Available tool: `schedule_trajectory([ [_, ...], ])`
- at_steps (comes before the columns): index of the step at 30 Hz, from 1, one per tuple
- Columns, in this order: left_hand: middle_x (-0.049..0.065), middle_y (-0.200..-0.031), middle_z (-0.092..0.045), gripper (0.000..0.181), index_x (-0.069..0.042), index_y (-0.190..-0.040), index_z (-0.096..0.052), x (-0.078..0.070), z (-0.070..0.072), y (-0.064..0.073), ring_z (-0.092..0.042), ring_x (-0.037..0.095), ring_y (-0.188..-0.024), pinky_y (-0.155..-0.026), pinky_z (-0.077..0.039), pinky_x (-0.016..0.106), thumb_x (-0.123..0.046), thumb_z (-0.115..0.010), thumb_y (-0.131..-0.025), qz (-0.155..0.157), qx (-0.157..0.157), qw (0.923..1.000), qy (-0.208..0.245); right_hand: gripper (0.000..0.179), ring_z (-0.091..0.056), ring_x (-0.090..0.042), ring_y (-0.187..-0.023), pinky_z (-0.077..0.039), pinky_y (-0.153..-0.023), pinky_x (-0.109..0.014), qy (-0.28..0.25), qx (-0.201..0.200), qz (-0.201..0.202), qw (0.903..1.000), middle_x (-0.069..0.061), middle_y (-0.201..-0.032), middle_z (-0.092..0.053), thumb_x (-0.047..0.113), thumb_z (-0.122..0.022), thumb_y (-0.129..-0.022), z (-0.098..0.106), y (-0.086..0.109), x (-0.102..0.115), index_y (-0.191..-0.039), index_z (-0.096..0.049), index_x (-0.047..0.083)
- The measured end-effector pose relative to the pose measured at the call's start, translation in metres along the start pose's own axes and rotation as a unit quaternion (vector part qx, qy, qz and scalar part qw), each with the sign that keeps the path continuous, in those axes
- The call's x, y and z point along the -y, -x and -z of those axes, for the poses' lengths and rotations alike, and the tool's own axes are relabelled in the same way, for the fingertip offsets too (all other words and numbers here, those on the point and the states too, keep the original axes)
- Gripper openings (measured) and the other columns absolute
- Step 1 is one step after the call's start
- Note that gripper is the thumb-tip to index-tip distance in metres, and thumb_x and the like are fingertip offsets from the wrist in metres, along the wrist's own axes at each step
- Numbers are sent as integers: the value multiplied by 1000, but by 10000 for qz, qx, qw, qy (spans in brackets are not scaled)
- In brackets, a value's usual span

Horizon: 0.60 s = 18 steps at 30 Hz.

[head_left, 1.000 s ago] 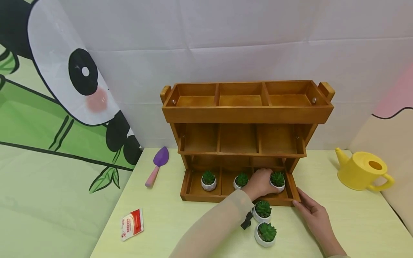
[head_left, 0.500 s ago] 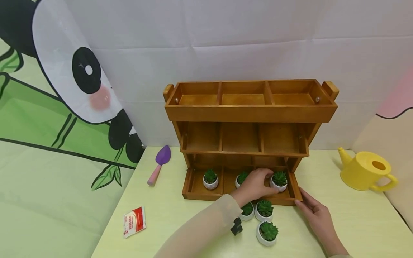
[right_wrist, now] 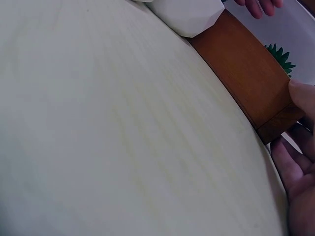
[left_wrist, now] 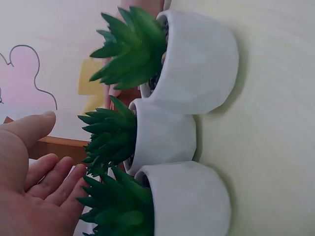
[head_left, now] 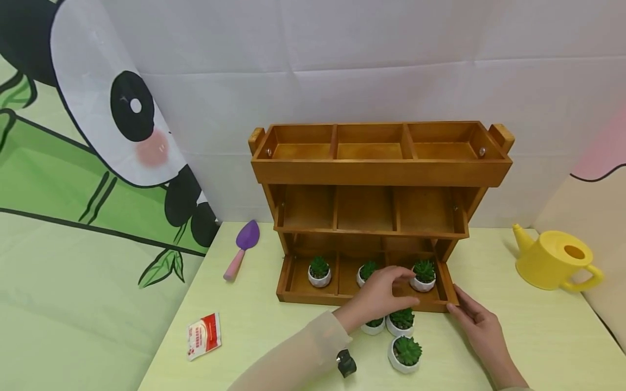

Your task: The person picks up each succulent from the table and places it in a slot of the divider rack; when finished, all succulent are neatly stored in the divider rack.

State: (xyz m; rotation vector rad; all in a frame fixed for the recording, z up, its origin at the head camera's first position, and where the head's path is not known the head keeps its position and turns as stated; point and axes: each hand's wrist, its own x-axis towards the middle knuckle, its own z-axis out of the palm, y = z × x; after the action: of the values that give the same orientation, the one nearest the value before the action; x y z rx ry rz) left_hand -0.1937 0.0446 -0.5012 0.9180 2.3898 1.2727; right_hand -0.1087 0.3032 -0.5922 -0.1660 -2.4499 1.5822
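My left hand (head_left: 375,296) is over the front edge of the bottom tier, thumb and fingers spread, with nothing between them. Just beyond its fingertips a succulent in a white pot (head_left: 423,276) stands in the right compartment. Another potted succulent (head_left: 319,272) is in the left compartment, and a third (head_left: 367,269) in the middle one, partly behind the hand. The left wrist view has the open palm (left_wrist: 29,196) beside three potted succulents (left_wrist: 165,137) on the table. My right hand (head_left: 481,328) grips the front right corner of the wooden shelf (head_left: 381,172), thumb in front (right_wrist: 301,96).
Three potted succulents (head_left: 405,354) are grouped on the table (head_left: 274,342) in front of the shelf. A yellow watering can (head_left: 552,259) stands at the right. At the left lie a purple trowel (head_left: 248,235) with a pink handle and a red and white packet (head_left: 204,336).
My left hand has let go of the potted succulent in the right compartment and drawn back toward the front left. The right hand stays at the shelf corner.
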Motion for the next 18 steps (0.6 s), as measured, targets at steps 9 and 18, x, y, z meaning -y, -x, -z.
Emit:
schedule_trajectory([
  [9,-8,-133,-66,45,-19,-137,-66,10,5,23,-62,15,-125,-104,-51,30,-33,-79,-96,-257,68,9974,666,56,-56,17,-109,-49,-86,-6,32,1,39,10000,-23,-150,-51,22,-68,-104,0,-1,-4,-155,-49,5],
  [18,-10,-128,-67,44,-20,-135,-66,21,11,43,-65,18,-122,-102,-52,29,-27,-81,-95,-353,-219,9954,861,55,-59,15,-108,-51,-86,-8,-110,-34,83,9999,-24,-148,-52,20,-68,-104,0,0,-2,-154,-51,4],
])
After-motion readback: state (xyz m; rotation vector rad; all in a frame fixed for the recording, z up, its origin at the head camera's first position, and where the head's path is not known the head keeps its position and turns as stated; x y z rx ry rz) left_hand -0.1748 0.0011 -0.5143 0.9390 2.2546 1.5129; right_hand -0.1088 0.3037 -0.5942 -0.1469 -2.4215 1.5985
